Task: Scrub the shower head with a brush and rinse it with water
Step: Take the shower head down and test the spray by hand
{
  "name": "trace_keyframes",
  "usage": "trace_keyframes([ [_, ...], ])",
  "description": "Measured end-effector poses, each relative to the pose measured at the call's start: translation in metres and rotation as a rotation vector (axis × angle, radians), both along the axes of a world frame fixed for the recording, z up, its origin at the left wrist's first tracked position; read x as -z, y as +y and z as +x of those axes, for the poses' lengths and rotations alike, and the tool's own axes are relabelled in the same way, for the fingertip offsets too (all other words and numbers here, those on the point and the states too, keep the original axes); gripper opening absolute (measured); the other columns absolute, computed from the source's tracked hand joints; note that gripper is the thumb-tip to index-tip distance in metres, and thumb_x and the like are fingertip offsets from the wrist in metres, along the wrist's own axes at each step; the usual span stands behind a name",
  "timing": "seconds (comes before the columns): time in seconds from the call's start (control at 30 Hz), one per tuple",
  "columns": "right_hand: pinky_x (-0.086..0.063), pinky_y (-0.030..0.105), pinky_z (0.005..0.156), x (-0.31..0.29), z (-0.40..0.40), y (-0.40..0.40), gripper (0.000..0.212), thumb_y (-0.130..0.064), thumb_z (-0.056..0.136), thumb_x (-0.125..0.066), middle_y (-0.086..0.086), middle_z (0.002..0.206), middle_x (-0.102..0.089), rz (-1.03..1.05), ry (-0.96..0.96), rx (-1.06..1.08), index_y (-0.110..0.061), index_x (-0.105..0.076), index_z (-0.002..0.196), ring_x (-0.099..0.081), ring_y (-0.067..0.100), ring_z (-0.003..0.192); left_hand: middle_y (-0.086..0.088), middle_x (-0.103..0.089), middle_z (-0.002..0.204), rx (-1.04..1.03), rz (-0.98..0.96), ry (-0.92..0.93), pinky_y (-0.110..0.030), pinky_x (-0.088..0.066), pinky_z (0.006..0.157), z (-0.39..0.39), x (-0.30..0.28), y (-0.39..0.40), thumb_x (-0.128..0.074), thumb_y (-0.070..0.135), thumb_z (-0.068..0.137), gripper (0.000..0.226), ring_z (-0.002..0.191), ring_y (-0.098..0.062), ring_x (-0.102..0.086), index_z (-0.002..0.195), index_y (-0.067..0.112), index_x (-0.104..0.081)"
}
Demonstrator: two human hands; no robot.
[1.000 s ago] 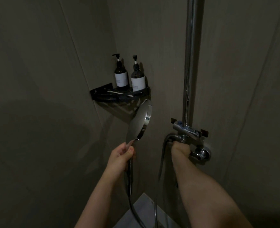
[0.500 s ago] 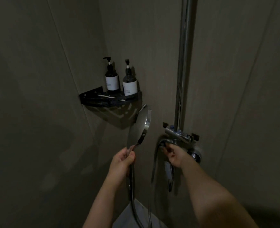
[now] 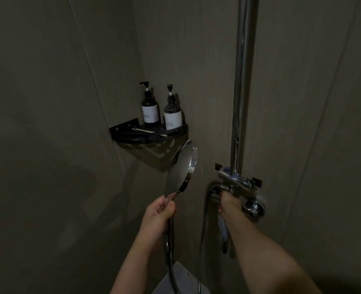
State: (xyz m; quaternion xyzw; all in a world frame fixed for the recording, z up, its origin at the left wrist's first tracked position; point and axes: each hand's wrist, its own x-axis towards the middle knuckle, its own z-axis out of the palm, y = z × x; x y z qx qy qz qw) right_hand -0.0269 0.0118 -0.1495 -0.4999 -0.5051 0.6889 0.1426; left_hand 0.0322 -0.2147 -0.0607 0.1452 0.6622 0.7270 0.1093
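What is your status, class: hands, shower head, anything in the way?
Left hand grips round chrome shower head by its handle. Right hand at chrome mixer valve, grip unclear. No water visible. Nothing in the way.

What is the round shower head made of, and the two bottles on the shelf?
The shower head looks like shiny chrome, metal or chrome-coated plastic: its rim and back mirror the light. The left hand grips its handle. The two bottles look like dark glass or plastic with pale paper labels and black pump tops; the dim light leaves that open. The corner shelf looks glossy black.
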Motion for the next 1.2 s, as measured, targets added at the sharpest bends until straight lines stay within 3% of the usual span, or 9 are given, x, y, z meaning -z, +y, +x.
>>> trace_keyframes([
  [0.1,-0.034,0.024,0.042,-0.002,0.006,0.004,0.036,-0.041,0.087,-0.055,0.014,0.072,-0.056,0.079,-0.035,-0.122,-0.006,-0.062,0.094,-0.049,0.024,0.052,-0.011,-0.058,0.075,-0.042,-0.001,0.015,-0.027,-0.044,0.069,0.005,0.002,-0.003,-0.046,0.000,0.092,0.015,0.074,-0.020,-0.054,0.079,0.000,-0.053],
  [0.23,-0.038,0.030,0.066,0.008,0.033,-0.008,0.044,-0.044,0.089,-0.056,0.013,0.082,-0.055,0.356,0.008,-0.139,0.000,-0.061,0.094,-0.059,0.031,0.088,-0.015,-0.052,0.083,-0.091,-0.008,0.006,-0.033,-0.040,0.073,0.012,0.009,-0.006,-0.048,0.002,0.093,0.009,0.080,-0.024,-0.048,0.086,-0.001,-0.054],
  [0.37,-0.038,0.032,0.074,0.050,0.063,-0.026,0.029,-0.028,0.086,-0.065,0.024,0.100,-0.064,0.364,0.018,-0.126,-0.003,-0.051,0.092,-0.060,0.036,0.098,-0.005,-0.055,0.071,-0.148,-0.008,-0.025,-0.027,-0.041,0.067,0.025,0.019,-0.006,-0.049,0.004,0.093,0.020,0.068,-0.014,-0.051,0.073,0.009,-0.053],
  [0.5,-0.047,0.038,0.090,0.085,0.066,-0.025,0.042,-0.019,0.088,-0.062,0.027,0.119,-0.060,0.340,-0.109,-0.369,0.006,-0.053,0.120,-0.058,0.040,0.110,-0.001,-0.052,0.064,-0.195,-0.023,0.015,-0.015,-0.040,0.057,0.039,0.023,-0.009,-0.047,-0.002,0.092,0.024,0.060,-0.009,-0.048,0.069,0.007,-0.045],
  [0.57,-0.044,0.039,0.093,0.089,0.064,-0.019,0.037,-0.015,0.093,-0.053,0.029,0.123,-0.058,0.404,-0.166,-0.430,0.007,-0.054,0.123,-0.056,0.040,0.115,0.005,-0.054,0.058,-0.206,-0.016,0.018,-0.011,-0.041,0.053,0.046,0.023,-0.012,-0.047,-0.004,0.091,0.027,0.055,-0.003,-0.051,0.067,0.008,-0.046],
  [0.9,-0.043,0.035,0.095,0.102,0.051,-0.006,0.035,-0.016,0.097,-0.046,0.026,0.124,-0.059,0.504,-0.271,-0.465,0.008,-0.061,0.117,-0.055,0.037,0.118,0.002,-0.046,0.060,-0.284,-0.063,0.026,-0.008,-0.035,0.048,0.056,0.022,-0.024,-0.049,0.002,0.092,0.028,0.044,0.005,-0.042,0.066,0.011,-0.047],
  [1.07,-0.043,0.035,0.095,0.104,0.047,-0.006,0.035,-0.016,0.098,-0.044,0.026,0.125,-0.058,0.504,-0.283,-0.478,0.009,-0.060,0.117,-0.054,0.037,0.118,-0.004,-0.052,0.066,-0.315,-0.039,-0.011,-0.025,-0.039,0.061,0.053,0.022,-0.026,-0.051,0.003,0.092,0.024,0.064,-0.013,-0.048,0.069,0.010,-0.051],
  [1.2,-0.048,0.041,0.094,0.114,0.042,-0.002,0.033,-0.016,0.096,-0.047,0.028,0.116,-0.062,0.484,-0.268,-0.484,0.009,-0.063,0.110,-0.060,0.039,0.109,0.001,-0.050,0.061,-0.316,-0.044,-0.015,-0.015,-0.040,0.054,0.054,0.019,-0.025,-0.050,0.004,0.092,0.024,0.054,-0.004,-0.048,0.069,0.009,-0.049],
])
